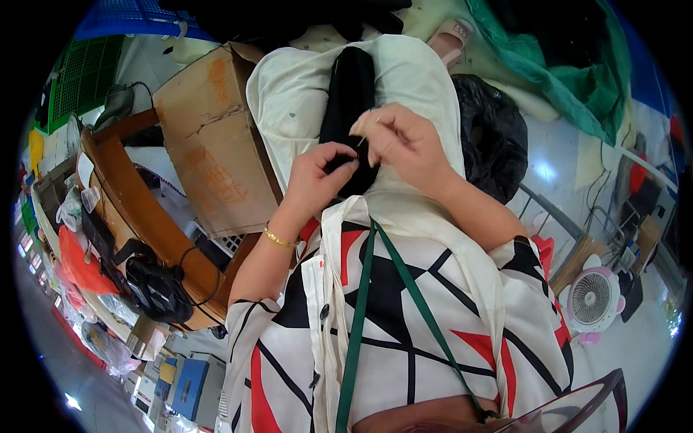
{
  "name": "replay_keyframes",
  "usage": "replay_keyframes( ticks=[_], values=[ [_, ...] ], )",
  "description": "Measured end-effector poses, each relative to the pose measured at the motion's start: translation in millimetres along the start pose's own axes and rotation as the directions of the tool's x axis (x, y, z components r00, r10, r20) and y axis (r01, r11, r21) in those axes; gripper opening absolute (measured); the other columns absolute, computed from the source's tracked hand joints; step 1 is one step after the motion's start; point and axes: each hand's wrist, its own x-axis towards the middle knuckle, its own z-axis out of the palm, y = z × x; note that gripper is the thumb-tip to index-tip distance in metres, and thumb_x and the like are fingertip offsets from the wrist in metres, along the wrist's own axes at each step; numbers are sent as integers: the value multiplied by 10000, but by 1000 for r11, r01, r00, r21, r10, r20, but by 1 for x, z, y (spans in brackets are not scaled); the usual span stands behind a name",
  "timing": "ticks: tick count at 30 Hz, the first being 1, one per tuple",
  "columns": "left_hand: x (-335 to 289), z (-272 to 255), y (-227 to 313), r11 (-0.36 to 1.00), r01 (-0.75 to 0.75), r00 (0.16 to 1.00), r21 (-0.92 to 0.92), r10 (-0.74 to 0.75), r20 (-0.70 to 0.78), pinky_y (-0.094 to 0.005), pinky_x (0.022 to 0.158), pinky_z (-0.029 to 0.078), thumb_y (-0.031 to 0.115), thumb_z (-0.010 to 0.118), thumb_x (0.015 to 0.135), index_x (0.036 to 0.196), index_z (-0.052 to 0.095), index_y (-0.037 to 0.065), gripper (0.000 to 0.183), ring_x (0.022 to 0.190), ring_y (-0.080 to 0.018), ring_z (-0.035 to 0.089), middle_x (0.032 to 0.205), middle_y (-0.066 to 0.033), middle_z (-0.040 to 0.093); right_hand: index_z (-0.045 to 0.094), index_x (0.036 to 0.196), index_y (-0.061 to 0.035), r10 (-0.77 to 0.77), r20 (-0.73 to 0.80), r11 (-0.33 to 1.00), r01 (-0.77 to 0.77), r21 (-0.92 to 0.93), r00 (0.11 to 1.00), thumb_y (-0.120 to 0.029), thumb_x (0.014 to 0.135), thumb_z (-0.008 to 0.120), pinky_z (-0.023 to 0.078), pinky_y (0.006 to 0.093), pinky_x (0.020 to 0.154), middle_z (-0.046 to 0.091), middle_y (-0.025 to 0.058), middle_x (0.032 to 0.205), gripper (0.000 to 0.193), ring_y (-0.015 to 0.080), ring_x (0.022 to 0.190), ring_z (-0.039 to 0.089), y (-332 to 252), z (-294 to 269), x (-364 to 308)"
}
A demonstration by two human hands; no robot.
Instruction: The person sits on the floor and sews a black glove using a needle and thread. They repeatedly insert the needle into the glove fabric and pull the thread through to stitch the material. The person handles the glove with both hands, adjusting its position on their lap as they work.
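Note:
A long piece of black cloth [352, 83] lies lengthwise over my lap, on a cream apron [289, 108]. My left hand [317, 173] is closed at the cloth's near part, thumb and forefinger pinching its edge. Just to the right and a little farther away, my right hand [406, 143] is closed too, its fingertips pinching a thin, needle-like piece [362, 140] above the cloth. That piece is too small to make out fully. Between the two hands there is only a narrow gap.
At my left stands a worn cardboard box [209, 137] beside a brown wooden table [155, 216] with a black bag [155, 289]. A black plastic bag [491, 137] sits right of my lap. Green sheeting [556, 79] and a pink slipper [450, 40] lie beyond; a fan [593, 297] stands at right.

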Motion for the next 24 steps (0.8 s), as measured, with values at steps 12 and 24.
replay_keyframes(
  ticks=[12, 24],
  values=[
    [-8, -3, -11, 822, -458, 872, 339, 489, -6, -348, 712, 485, -18, 771, 700, 881, 680, 73, 221, 800, -260, 619, 876, -57, 693, 516, 938, -22, 81, 264, 953, -153, 262, 961, -125, 1008, 532, 340, 194, 523, 498, -14, 732, 126, 33, 588, 427, -47, -53, -48],
    [-11, 10, -8, 669, -514, 795, 537, 607, 6, -347, 668, 506, -12, 764, 623, 948, 688, 95, 350, 760, -251, 607, 862, -45, 665, 628, 978, -46, 396, 145, 877, -326, -354, 907, -153, 952, 608, 443, 232, 568, 576, -7, 711, 112, 57, 605, 526, 3, -38, -14]
  ],
)
